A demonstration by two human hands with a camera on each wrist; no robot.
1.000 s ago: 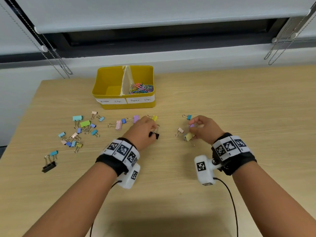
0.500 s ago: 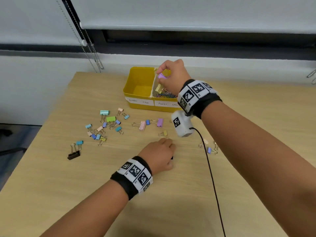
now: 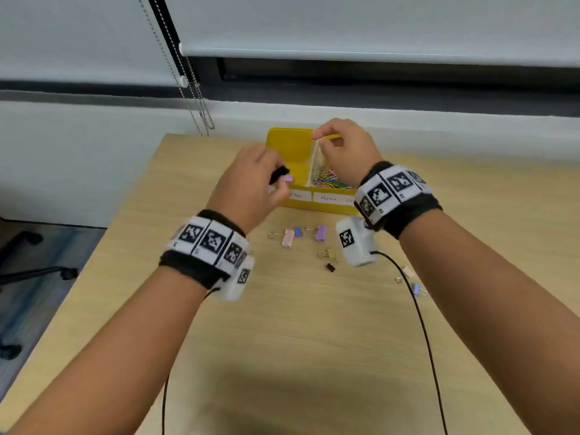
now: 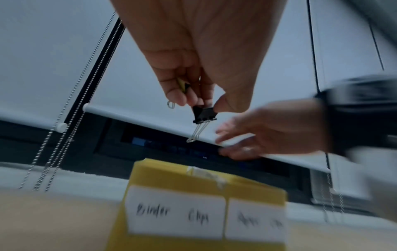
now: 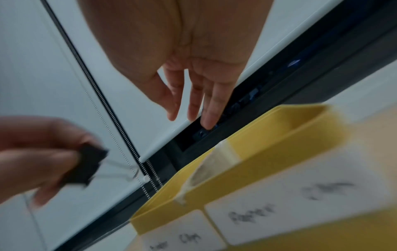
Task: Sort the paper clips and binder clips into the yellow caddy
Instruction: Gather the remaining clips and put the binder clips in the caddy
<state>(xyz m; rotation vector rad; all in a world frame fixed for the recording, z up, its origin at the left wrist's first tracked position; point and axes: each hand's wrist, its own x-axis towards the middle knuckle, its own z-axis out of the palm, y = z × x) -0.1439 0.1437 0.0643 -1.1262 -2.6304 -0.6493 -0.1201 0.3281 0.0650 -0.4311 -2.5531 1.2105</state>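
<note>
The yellow caddy (image 3: 292, 146) stands at the table's far side, with coloured paper clips (image 3: 329, 180) in its right compartment. My left hand (image 3: 277, 180) hovers at the caddy's front left and pinches a black binder clip (image 4: 204, 113), whose wire handles hang down. A yellow clip (image 4: 181, 85) is tucked deeper in the same fingers. A small purple clip (image 3: 288, 178) shows beside the black one; I cannot tell whether it is held or in the caddy. My right hand (image 3: 323, 136) is above the divider, its fingers (image 5: 211, 108) straight and holding nothing.
Loose binder clips lie in front of the caddy: pink (image 3: 288, 237), purple (image 3: 320, 232), olive (image 3: 329, 254), a small black one (image 3: 330, 267) and two more (image 3: 416, 289) to the right. A cable (image 3: 417, 309) trails across the table. Blind chains (image 3: 194, 98) hang behind the left edge.
My left hand has lifted off the table and carried the black clip up to the caddy. My right hand has let go of its purple and yellow clips and now has straight fingers.
</note>
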